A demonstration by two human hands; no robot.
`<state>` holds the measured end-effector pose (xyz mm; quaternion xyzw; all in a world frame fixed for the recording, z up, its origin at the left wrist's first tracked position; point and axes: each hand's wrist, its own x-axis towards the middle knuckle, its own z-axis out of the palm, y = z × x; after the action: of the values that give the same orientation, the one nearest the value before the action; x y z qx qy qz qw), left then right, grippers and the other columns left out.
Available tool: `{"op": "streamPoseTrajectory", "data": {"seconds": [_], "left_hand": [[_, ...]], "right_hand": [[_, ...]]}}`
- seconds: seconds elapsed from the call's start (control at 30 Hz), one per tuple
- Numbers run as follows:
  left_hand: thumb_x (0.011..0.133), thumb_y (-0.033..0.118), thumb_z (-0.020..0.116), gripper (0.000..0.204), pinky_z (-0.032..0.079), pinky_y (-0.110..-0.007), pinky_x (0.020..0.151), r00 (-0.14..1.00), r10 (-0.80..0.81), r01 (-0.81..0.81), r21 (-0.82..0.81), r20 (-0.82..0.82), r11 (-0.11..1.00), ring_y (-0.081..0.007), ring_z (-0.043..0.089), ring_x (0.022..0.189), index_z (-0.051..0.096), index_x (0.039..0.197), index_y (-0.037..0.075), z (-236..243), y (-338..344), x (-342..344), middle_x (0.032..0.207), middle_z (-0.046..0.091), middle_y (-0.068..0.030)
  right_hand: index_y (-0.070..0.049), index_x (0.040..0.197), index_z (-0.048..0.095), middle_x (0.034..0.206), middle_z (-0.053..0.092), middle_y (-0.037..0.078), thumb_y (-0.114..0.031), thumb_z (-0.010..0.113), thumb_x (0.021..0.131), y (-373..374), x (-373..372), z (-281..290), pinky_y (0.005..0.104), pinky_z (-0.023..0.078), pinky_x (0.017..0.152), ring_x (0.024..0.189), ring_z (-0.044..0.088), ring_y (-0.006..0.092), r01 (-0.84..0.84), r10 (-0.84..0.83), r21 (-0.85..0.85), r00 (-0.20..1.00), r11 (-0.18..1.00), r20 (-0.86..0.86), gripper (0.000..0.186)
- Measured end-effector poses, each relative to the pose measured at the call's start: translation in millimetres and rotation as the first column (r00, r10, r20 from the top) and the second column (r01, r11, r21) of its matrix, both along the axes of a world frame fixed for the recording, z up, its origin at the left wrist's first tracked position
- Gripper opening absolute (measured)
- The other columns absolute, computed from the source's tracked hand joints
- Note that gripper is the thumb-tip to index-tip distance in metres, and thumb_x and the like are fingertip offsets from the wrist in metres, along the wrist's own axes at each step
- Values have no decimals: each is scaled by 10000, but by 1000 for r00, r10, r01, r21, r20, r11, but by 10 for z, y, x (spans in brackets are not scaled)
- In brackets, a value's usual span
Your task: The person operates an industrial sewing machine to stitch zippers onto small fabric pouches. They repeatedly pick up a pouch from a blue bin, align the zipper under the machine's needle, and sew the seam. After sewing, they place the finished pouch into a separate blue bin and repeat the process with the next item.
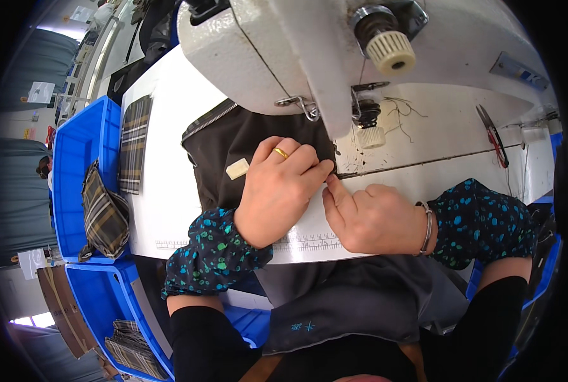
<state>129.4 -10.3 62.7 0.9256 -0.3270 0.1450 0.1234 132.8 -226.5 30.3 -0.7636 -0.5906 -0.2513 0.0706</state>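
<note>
My left hand [284, 191], a gold ring on one finger, presses with bent fingers on a dark brown fabric piece [214, 146] with a zipper [210, 118] and a pale patch [237, 168]. My right hand [374, 218] has its fingers curled, thumb and index at the fabric's lower right edge, beside my left fingertips. Both are just below the white sewing machine head [258, 57], whose presser area is partly hidden. A ruler strip [306, 244] runs along the front of the white work surface [424, 165].
Red-handled scissors [501, 146] and loose threads lie at the right. Left are folded plaid fabric [135, 137], a blue bin [69, 184] with a plaid piece [102, 216] draped over it, and a lower bin [86, 286] with stacked plaid pieces. Other people [44, 167] appear at the far left.
</note>
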Motion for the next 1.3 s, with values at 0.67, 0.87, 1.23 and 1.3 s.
{"op": "streamPoseTrajectory", "data": {"seconds": [0.67,0.87,1.23,1.3], "left_hand": [[718,59,746,331,474,-402,927,999,20,-25,-85,-49,996,-226,614,924,801,1042,91,-109,88,268,887,620,-9],[730,43,739,337,498,-407,974,995,70,-73,-47,-66,996,-227,665,920,802,1056,95,-22,91,158,926,701,1],[729,-9,736,315,481,-378,814,986,-12,-27,-231,-164,972,-226,646,851,820,1010,105,-122,191,265,901,712,9],[717,-17,741,323,470,-373,788,985,-16,-27,-242,-171,970,-225,637,865,821,1005,105,-139,174,265,899,704,10]], "right_hand": [[100,1003,735,1064,748,333,-134,676,776,62,239,-70,281,474,445,488,612,126,92,-90,30,995,995,-43,331],[103,1025,742,1090,740,332,-142,672,780,30,209,-27,271,484,463,505,614,120,92,-90,25,994,995,-69,353],[100,1035,744,1096,736,330,-149,672,789,33,210,-44,276,493,471,505,622,124,89,-85,51,992,995,-90,358],[101,1034,742,1100,735,331,-148,674,788,33,208,-52,276,493,470,505,623,125,91,-86,51,992,995,-94,357]]}}
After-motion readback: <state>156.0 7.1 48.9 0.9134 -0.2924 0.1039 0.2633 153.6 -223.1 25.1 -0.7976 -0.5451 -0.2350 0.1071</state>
